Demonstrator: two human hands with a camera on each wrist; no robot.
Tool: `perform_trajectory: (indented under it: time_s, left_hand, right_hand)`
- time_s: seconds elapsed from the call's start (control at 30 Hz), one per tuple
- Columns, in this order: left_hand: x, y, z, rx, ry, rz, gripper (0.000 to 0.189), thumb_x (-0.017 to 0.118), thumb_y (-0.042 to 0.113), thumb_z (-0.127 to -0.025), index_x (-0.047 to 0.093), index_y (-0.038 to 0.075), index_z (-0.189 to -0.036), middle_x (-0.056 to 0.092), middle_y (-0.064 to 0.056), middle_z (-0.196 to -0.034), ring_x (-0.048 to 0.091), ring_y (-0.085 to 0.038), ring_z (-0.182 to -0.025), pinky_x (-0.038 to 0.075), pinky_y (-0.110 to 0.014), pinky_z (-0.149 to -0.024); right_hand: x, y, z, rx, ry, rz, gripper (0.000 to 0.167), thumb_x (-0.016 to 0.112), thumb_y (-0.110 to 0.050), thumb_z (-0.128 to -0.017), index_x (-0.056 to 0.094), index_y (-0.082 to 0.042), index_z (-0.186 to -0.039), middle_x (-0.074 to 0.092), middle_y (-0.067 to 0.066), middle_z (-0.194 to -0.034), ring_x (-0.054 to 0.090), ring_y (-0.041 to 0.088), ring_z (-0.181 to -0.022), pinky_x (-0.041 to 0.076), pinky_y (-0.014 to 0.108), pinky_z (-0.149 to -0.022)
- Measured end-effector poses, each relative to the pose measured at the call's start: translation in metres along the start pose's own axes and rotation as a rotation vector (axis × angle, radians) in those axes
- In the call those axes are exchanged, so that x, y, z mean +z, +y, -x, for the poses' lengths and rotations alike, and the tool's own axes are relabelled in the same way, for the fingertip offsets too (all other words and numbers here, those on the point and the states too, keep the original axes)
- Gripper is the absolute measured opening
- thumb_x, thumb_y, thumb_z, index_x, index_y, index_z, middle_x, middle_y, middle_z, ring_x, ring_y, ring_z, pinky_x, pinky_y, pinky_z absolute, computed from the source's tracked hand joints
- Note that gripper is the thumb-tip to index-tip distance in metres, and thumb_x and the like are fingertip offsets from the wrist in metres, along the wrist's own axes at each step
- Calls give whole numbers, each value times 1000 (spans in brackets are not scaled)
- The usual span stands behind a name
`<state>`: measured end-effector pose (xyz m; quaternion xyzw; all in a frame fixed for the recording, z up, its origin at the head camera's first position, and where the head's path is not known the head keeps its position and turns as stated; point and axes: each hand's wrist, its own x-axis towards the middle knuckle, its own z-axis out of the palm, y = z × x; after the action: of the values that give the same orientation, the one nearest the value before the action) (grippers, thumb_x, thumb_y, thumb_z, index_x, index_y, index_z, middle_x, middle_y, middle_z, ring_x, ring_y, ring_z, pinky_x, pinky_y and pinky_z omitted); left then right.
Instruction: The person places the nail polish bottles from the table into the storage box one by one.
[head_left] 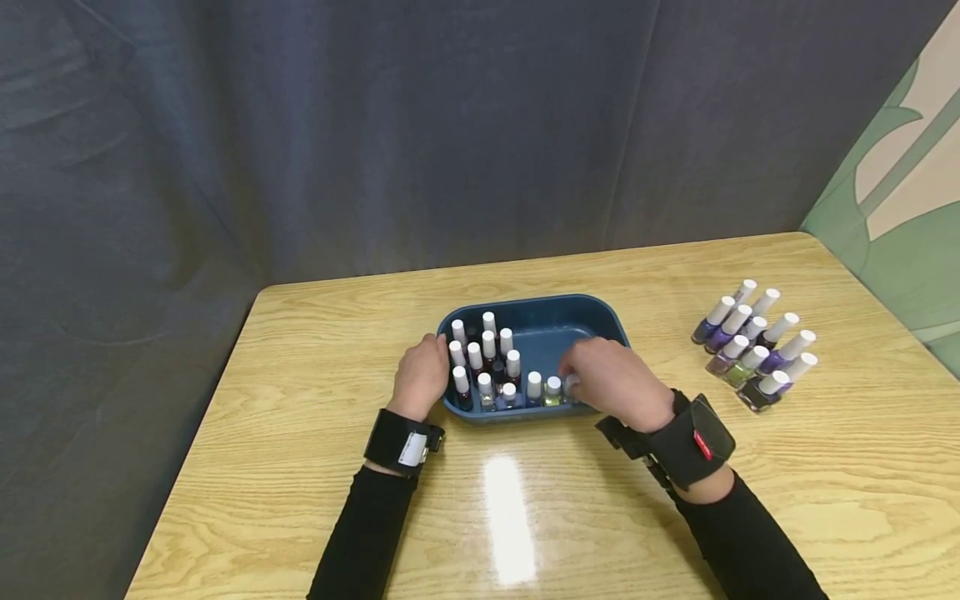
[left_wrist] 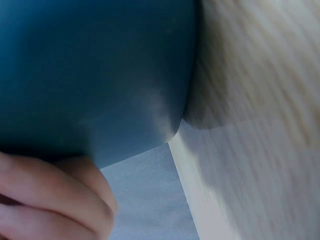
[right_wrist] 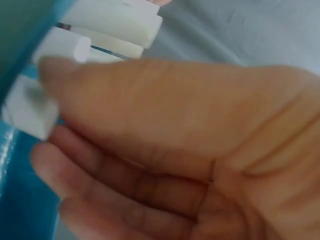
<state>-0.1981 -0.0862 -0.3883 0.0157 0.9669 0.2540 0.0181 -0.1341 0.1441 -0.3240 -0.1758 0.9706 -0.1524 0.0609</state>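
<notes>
A dark blue plastic bin [head_left: 540, 414] on the table holds several nail polish bottles with white caps, standing upright at its left side and along its near wall. My left hand [head_left: 422, 377] grips the bin's left end; in the left wrist view its curled fingers [left_wrist: 60, 200] lie against the bin's outer wall [left_wrist: 100, 75]. My right hand [head_left: 615, 379] reaches inside near the front wall and pinches a nail polish bottle [head_left: 572, 386] by its white cap [right_wrist: 31, 107]. That bottle stands at the right end of the front row, its body mostly hidden by the hand.
To the right of the bin, a cluster of nail polish bottles [head_left: 742, 367] in purple, green and dark shades stands on the wooden table [head_left: 300, 500]. A dark curtain [head_left: 450, 125] hangs behind the table. A leaf-patterned wall [head_left: 915, 217] is at the right.
</notes>
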Motion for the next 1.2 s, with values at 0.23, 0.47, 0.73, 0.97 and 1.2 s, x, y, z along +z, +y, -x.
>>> perform_trajectory:
  time_s: [0.23,0.47,0.73,0.97,1.2]
  left_hand:
    - [0,0,1,4,4,2,42,29,26,-101,57,-4,-97,64,-23,-86,65,-35,-80,50,-43,-60]
    - [-2,0,3,2,4,-1,41,29,26,-101,57,-4,-98,64,-23,-87,64,-36,-81,50,-44,-62]
    - [-1,-2,2,11,7,-10,42,29,26,-101,57,-5,-98,64,-23,-85,64,-35,-80,50,-43,-60]
    - [-2,-1,2,17,15,-17,42,29,26,-101,57,-5,-98,64,-24,-85,64,-36,-80,50,-44,-61]
    - [-2,0,2,14,6,-12,42,29,26,-101,57,-5,-97,64,-23,-85,64,-35,-79,49,-42,-59]
  right_hand:
    - [-21,13,11,7,36,-9,18,70,-11,-79,70,-3,-96,68,11,-90,63,23,-79,50,37,-70]
    - [-48,53,27,194,88,-37,24,66,-13,-82,67,3,-100,68,18,-91,63,29,-82,49,43,-71]
    - [-64,114,58,380,150,-78,23,64,-12,-81,67,9,-90,67,24,-84,58,23,-65,42,30,-52]
    - [-61,133,64,443,169,-86,23,62,-14,-81,68,9,-85,66,17,-74,48,19,-59,35,27,-50]
    - [-58,138,60,441,150,-70,28,62,-13,-80,65,13,-91,65,29,-88,59,27,-65,40,28,-51]
